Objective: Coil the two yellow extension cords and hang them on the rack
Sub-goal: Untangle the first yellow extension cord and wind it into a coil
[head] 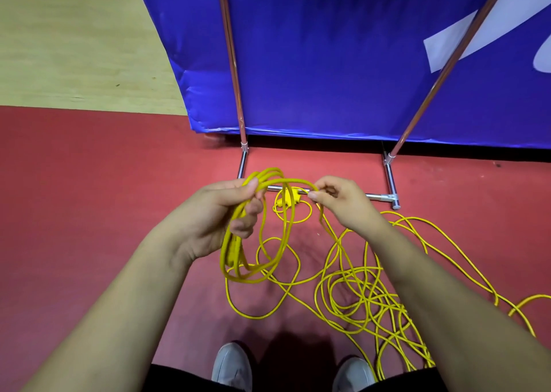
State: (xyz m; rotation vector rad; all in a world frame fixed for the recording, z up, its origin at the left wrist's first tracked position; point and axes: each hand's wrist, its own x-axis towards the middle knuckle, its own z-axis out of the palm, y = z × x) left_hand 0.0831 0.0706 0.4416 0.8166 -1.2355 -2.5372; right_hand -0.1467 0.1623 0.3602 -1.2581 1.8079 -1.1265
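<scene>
No text, number, brand or sign can be read. White shapes point(507, 21) are printed on the blue banner point(328, 48) at the upper right, but they are cut off by the frame edge and cannot be made out as letters.

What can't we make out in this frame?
Head view:
- Rack: top cut off by the upper edge; hanging spot unseen.
- Loose cord: runs off the right edge; two cords inseparable in the tangle.
- Coil: its top hidden inside the left hand.

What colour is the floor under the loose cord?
Red. The floor under the loose cord is plain red; the head view shows it best.
</scene>
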